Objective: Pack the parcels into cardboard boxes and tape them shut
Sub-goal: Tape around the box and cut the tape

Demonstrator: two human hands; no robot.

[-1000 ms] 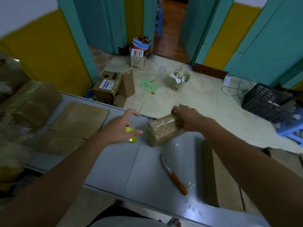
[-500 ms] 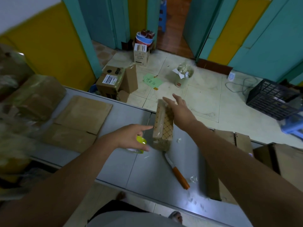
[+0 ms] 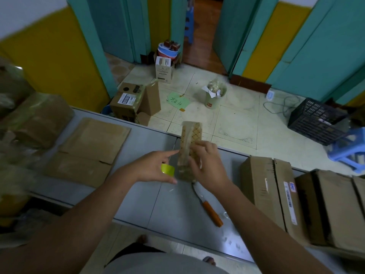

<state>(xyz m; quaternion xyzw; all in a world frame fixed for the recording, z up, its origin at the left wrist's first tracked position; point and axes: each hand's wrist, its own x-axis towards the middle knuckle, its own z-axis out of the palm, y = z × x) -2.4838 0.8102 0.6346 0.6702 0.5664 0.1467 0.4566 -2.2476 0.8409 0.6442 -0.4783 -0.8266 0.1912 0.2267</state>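
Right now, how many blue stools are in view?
2. The near stool stands on the floor at the right edge, beside the black crate. The far stool is beyond the doorway, partly hidden. More may be out of view.

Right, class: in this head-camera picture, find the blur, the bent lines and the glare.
Head view: the wrapped bundles at left are blurred; the wide lens bows the table edge and door frames; sheen lies near the knife; the parcel the right hand grips is sharp.
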